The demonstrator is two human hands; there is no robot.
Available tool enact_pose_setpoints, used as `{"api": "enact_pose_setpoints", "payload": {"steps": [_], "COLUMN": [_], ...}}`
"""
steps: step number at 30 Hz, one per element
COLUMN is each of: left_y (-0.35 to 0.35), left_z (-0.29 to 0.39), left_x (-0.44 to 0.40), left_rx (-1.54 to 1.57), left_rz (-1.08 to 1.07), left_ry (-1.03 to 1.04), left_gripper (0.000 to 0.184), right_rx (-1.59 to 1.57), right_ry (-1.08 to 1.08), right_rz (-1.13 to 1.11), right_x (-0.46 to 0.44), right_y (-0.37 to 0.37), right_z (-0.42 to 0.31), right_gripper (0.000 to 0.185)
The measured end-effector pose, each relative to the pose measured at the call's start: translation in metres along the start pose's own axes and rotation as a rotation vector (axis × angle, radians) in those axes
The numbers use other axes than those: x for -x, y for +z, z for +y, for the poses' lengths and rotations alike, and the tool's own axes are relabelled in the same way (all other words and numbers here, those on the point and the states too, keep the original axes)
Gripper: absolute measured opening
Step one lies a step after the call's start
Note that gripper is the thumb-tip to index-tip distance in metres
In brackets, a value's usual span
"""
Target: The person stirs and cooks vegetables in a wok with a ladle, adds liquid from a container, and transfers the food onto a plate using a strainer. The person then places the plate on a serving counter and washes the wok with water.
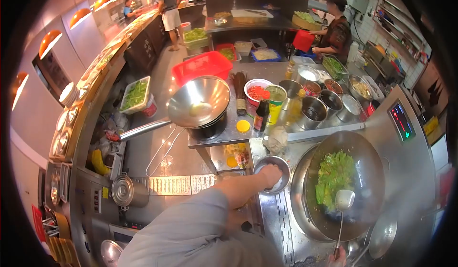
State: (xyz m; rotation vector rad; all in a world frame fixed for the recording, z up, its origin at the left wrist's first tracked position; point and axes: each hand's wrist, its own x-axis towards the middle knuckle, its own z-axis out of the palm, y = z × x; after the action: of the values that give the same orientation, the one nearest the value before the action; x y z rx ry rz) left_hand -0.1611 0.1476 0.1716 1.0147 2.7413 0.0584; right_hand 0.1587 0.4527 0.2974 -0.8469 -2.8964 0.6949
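My left hand (271, 175) reaches down into a small metal bowl (285, 164) beside the stove. Its fingers look curled, and their tips are hidden in the bowl, as is whatever they may hold; something pale shows at the bottom. At the lower edge of the view, my right hand (338, 257) is wrapped round the handle of a wok spatula (344, 200). The spatula's blade lies at the near edge of the leafy greens (336, 176) in the large wok (369, 176). A crumpled cloth (275, 139) lies just beyond the bowl.
A shiny wok (191, 100) rests on a black pot, its handle pointing left. Bottles such as the dark sauce bottle (261, 112), plus several metal pots (313, 113), crowd the counter beyond the stove. A red basin (200, 66) stands farther back. Another person (334, 28) works at far right.
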Motion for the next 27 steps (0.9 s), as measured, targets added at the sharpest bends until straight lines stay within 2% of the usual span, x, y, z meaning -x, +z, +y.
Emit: {"api": "enact_pose_setpoints", "payload": {"steps": [2, 4, 7, 10, 14, 17, 20, 23, 26, 27], "left_y": [-0.008, 0.001, -0.017, -0.032, -0.027, -0.02, -0.023, -0.032, -0.031, -0.02], "left_z": [0.0, 0.0, 0.002, 0.001, -0.002, 0.002, 0.001, 0.001, 0.002, 0.001], "left_x": [0.003, -0.005, 0.004, 0.024, 0.019, 0.016, 0.016, 0.024, 0.026, 0.02], "left_rx": [0.036, 0.146, 0.127, 0.16, 0.111, 0.115, 0.133, 0.201, 0.19, 0.194], "left_rz": [-0.067, -0.117, -0.172, -0.03, -0.214, -0.253, -0.267, -0.241, -0.21, -0.182], "left_ry": [-0.024, -0.077, -0.044, -0.039, -0.033, -0.092, -0.073, -0.122, -0.14, -0.149], "left_gripper": [0.017, 0.017, 0.02, 0.017, 0.024, 0.027, 0.027, 0.025, 0.025, 0.023], "right_rx": [0.091, 0.043, -0.002, 0.007, 0.08, -0.008, -0.574, -0.592, 0.035, 0.042], "right_ry": [0.028, -0.068, -0.141, -0.092, -0.105, -0.127, 0.221, 0.148, -0.067, -0.083], "right_rz": [-0.003, 0.025, 0.016, -0.014, -0.033, -0.038, -0.09, -0.024, -0.004, 0.008], "right_x": [0.002, -0.001, -0.003, -0.003, -0.001, -0.007, -0.013, -0.008, 0.0, 0.002], "right_y": [-0.006, 0.001, 0.006, 0.006, -0.003, 0.008, 0.017, 0.025, 0.008, 0.006], "right_z": [-0.019, 0.001, 0.022, 0.012, 0.002, 0.033, 0.054, 0.055, 0.018, 0.01], "right_gripper": [0.039, 0.042, 0.045, 0.046, 0.047, 0.048, 0.047, 0.048, 0.049, 0.05]}}
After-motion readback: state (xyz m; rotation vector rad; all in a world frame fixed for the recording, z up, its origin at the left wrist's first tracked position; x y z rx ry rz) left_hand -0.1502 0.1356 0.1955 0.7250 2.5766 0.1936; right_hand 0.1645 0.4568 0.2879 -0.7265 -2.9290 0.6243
